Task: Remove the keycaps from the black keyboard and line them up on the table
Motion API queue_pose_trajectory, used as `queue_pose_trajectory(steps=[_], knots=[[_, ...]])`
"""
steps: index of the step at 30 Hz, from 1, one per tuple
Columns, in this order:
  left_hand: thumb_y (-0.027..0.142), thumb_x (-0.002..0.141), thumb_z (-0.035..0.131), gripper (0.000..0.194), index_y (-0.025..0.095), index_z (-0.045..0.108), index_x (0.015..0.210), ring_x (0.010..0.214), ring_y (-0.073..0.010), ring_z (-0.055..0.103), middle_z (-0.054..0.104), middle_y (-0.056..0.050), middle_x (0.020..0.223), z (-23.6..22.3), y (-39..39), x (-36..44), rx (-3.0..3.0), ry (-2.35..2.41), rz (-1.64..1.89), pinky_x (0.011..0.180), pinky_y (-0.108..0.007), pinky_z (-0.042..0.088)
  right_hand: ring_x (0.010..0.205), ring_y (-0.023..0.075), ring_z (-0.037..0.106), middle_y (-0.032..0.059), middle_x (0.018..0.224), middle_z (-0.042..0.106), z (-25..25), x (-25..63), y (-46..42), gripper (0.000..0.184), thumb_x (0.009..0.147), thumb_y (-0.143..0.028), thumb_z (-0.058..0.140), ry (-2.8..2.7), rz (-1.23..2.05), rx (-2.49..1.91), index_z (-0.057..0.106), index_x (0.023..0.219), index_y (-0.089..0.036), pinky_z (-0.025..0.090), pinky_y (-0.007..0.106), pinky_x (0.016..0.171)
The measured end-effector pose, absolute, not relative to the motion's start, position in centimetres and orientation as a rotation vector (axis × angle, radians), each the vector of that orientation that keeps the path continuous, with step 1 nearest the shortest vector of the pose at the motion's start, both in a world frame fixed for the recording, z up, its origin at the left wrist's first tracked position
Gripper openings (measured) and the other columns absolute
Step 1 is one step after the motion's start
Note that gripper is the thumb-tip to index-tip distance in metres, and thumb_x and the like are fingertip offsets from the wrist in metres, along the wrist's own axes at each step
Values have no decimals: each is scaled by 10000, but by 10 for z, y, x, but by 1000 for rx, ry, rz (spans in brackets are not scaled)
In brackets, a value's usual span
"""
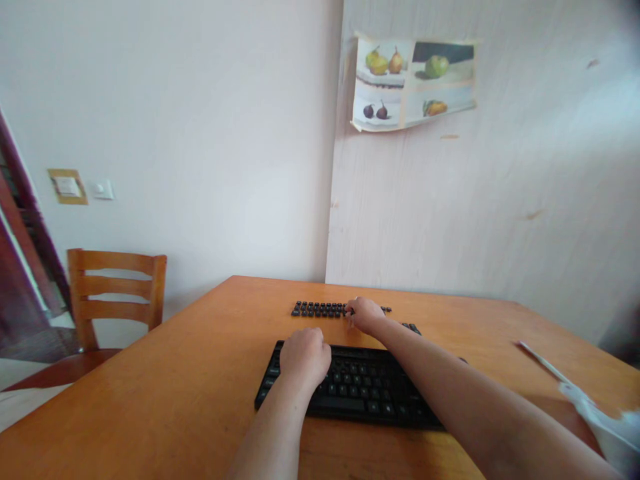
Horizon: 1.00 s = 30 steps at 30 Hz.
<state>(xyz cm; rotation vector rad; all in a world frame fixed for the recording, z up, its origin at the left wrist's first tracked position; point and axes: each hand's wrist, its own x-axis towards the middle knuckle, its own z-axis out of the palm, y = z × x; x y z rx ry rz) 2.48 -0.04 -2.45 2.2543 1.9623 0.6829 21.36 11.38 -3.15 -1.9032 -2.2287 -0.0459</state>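
Fingers of the right hand (369, 315) bunched narrow at loose keycaps (320, 309), rows trailing leftward from them; grip unclear. Left hand (306, 357) curls over the keyboard (371, 382), hold hidden. Keycaps look light, stiff, slick: pinch opposite sides. Keyboard likely rigid; long axis crosswise, wearer-side of right fingers, spacebar (341, 404) edge nearest wearer.

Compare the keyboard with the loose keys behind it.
Build: the keyboard is one long body; the loose keys are small separate pieces, many set in rows.
Place: the keyboard lies nearer the person, the loose keys nearer the wall.
Hands: the left hand is over the keyboard, the right hand at the loose keys.
Shared: both black, on the wooden table.
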Motion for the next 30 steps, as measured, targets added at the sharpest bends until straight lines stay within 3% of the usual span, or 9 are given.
queue_pose_trajectory(steps=[9,30], knots=[[233,830,422,231,208,651,825,872,-242,624,687,-96,921,-20,-3,25,2352,2035,465,717,-334,449,979,241,640,107,1095,678,-32,210,112,255,861,-314,560,-2252,-41,-1925,728,1046,-260,459,294,764],[252,834,426,232,218,653,811,867,-254,641,704,-83,918,-23,0,24,2360,2021,510,724,-354,466,896,233,638,117,1002,699,-21,213,105,260,864,-352,552,-2149,-18,-1798,737,996,-226,429,288,718]])
